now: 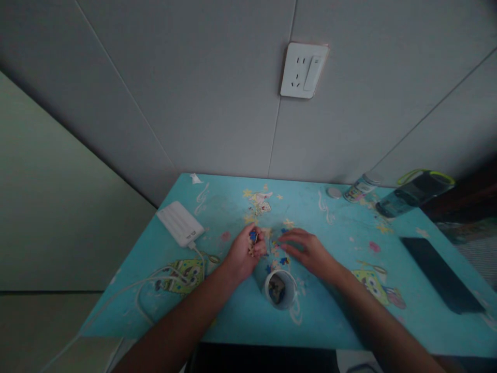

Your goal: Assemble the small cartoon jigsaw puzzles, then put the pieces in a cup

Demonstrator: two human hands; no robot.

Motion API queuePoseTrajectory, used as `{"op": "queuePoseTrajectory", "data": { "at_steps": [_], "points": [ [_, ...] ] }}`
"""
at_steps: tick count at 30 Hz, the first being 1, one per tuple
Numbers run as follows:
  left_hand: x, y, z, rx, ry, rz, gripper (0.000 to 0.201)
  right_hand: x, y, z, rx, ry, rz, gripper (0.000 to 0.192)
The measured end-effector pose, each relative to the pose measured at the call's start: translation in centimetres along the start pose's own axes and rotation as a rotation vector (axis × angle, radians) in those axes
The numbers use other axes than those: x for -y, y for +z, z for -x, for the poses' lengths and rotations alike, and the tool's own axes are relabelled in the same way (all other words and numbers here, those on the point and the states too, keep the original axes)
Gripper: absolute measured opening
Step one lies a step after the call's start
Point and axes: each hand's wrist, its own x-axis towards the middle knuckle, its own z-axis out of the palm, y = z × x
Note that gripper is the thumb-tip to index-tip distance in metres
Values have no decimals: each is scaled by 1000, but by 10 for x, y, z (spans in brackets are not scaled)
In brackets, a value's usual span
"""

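Note:
My left hand (245, 251) is turned palm up, its fingers curled round several small puzzle pieces (253, 237), some blue and some tan. To its right, my right hand (308, 253) hovers at or touches the table, thumb and fingers stretched out and apart. Under and beside its fingertips lie loose puzzle pieces (284, 261), blue and multicoloured; whether a fingertip touches one I cannot tell. Just nearer to me, between my forearms, a white cup (290, 295) stands upright with more pieces at its bottom.
The blue cartoon-print table (240, 316) meets a grey wall. A white power bank (180, 224) with a white cable (142, 282) lies at left. At right are a small jar (361, 187), a white lid (334, 192), a tipped water bottle (411, 194) and a dark flat object (438, 272).

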Motion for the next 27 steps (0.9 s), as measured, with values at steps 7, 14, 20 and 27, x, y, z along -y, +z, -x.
{"op": "queuePoseTrajectory", "data": {
  "at_steps": [7, 14, 20, 27],
  "points": [
    [-8, -3, 0, -53, 213, -100, 13, -13, 11, 27, 100, 30, 227, 15],
    [-10, -10, 0, -54, 390, -503, 25, -6, 19, 13, 116, 40, 146, 1],
    [-17, -25, 5, 25, 474, -1036, 21, -6, 28, -4, 89, -16, 264, 23],
    [-24, -37, 14, 172, 470, -1440, 25, -8, 29, -6, 59, 13, 196, 12]
  ]
}}
